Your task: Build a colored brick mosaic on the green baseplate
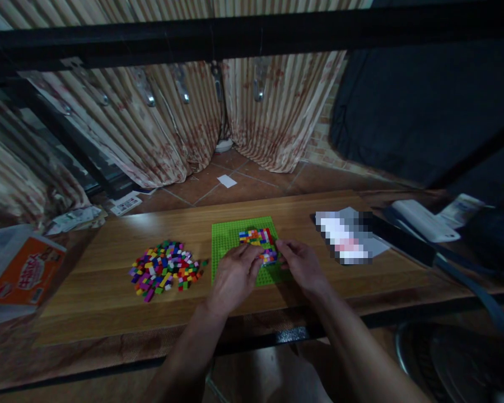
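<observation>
A green studded baseplate (pixel 224 232) lies on the wooden board, carrying a patch of small multicoloured toy bricks (pixel 256 235). My left hand (pixel 235 271) reaches over the plate from the lower left, its fingers bent together at the lower left of the patch. Closing in from the other side, my right hand (pixel 298 260) has its fingers curled at the patch's lower right edge. Whatever sits between the fingertips of either hand is too small or hidden to name. A loose pile of coloured bricks (pixel 166 268) spreads to the left of the plate.
The wooden board (pixel 109 302) holds all this. On its right are a sheet of paper (pixel 378 242), partly blurred, and a dark strap (pixel 407 240). White objects (pixel 424 221) stand beyond. A clear tub with an orange label (pixel 25 271) is at far left. A dark bar crosses above.
</observation>
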The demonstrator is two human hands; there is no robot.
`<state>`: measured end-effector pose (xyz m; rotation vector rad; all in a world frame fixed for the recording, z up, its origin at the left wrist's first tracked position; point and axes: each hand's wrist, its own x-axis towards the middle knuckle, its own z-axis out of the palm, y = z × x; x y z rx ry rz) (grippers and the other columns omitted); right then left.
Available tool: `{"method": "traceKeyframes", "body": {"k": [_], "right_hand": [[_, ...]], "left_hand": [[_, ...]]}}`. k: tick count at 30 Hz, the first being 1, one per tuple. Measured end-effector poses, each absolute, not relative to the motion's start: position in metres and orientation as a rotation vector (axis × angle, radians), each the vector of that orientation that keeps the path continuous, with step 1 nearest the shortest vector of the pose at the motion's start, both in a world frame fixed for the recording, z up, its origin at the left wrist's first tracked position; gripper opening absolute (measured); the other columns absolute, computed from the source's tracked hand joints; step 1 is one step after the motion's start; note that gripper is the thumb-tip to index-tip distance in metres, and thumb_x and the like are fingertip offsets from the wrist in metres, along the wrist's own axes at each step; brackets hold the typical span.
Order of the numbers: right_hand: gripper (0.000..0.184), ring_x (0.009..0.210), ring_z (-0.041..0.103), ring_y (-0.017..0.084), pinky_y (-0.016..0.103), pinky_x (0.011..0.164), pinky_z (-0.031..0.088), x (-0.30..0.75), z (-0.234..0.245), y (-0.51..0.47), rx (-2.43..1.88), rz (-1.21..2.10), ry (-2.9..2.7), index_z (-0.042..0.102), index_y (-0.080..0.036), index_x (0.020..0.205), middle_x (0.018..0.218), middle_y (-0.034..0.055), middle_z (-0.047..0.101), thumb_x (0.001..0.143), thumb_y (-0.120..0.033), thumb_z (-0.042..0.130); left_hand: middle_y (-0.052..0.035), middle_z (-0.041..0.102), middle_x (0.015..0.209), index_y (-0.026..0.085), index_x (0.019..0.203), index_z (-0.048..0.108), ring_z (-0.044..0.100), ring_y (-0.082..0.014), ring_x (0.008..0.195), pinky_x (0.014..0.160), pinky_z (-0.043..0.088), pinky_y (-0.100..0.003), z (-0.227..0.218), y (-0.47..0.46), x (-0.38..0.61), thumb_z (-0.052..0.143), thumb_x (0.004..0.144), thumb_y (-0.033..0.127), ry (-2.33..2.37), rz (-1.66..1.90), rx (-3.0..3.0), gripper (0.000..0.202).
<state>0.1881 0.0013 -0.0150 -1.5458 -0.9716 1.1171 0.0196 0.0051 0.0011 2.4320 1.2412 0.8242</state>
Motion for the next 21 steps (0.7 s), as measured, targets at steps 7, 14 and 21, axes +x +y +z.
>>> {"method": "traceKeyframes", "body": {"k": [7,14,21], "right_hand": [[0.045,0.059,0.054,0.015,0.025,0.052,0.041,0.188,-0.013,0.000,-1.532,1.122,-0.993,0.065,-0.018,0.075,0.062,0.0017,0.060,0.069,-0.062,0.062],[0.041,0.057,0.053,0.014,0.023,0.050,0.040,0.188,-0.015,0.000,-1.504,1.116,-1.007,0.067,-0.017,0.075,0.062,0.0010,0.061,0.072,-0.058,0.062],[0.043,0.059,0.055,0.014,0.024,0.053,0.042,0.189,-0.016,0.000,-1.502,1.125,-0.997,0.068,-0.017,0.078,0.066,0.0019,0.063,0.072,-0.058,0.062]], "left_hand": [[-0.0031,0.068,0.088,0.021,0.094,0.058,0.063,-0.0186,0.080,0.075,0.049,-0.033,-0.001,0.010,0.033,0.053,0.089,0.019,1.298,0.728,2.574,0.007],[-0.0025,0.066,0.083,0.021,0.084,0.061,0.060,-0.0178,0.079,0.075,0.047,-0.032,-0.004,0.013,0.035,0.050,0.092,0.022,1.284,0.716,2.599,0.014],[-0.0027,0.068,0.085,0.022,0.088,0.064,0.062,-0.0183,0.080,0.076,0.047,-0.032,-0.007,0.013,0.037,0.051,0.092,0.022,1.306,0.808,2.546,0.013]]}}
